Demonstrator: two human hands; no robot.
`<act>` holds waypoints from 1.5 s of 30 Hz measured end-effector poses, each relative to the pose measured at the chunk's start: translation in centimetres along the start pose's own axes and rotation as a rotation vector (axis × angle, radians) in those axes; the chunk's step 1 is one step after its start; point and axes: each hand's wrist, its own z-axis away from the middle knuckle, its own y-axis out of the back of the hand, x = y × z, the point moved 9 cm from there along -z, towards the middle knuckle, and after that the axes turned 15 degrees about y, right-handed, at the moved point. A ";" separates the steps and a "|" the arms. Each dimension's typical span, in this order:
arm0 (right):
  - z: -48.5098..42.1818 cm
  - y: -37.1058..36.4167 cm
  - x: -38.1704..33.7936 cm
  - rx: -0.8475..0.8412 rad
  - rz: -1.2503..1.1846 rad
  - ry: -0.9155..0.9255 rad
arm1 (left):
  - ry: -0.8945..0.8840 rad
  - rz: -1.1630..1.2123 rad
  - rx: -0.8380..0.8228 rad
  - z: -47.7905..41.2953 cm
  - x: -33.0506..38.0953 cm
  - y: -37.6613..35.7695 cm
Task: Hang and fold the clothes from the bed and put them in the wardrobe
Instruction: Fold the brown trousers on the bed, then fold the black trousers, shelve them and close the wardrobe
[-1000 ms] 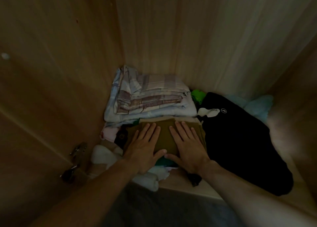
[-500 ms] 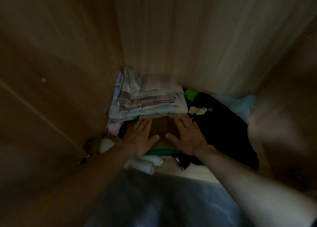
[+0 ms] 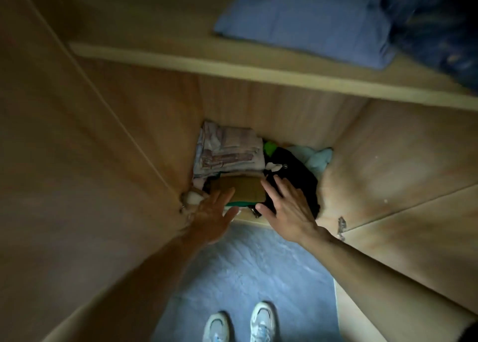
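2 empty, flat hands: your left hand [image 3: 214, 217] and right hand [image 3: 287, 210] flank the folded brown garment [image 3: 239, 190], its length running crosswise between them.

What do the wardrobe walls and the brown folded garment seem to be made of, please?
Wardrobe walls: wood-look board, possibly laminate, with a matt finish; fine straight grain lines run down the flat panels.
Brown folded garment: soft matt cloth, with rounded folded edges; the dim light hides the weave.
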 end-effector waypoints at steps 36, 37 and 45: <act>64.9 19.1 -22.0 0.514 0.110 -0.807 | -1.035 -0.405 0.142 58.2 22.3 3.5; 68.1 18.3 -22.6 0.534 0.097 -0.862 | -1.081 -0.411 0.129 60.4 23.0 2.0; 92.5 8.1 -34.0 0.621 0.040 -1.270 | -1.457 -0.504 -0.035 82.2 21.9 -11.6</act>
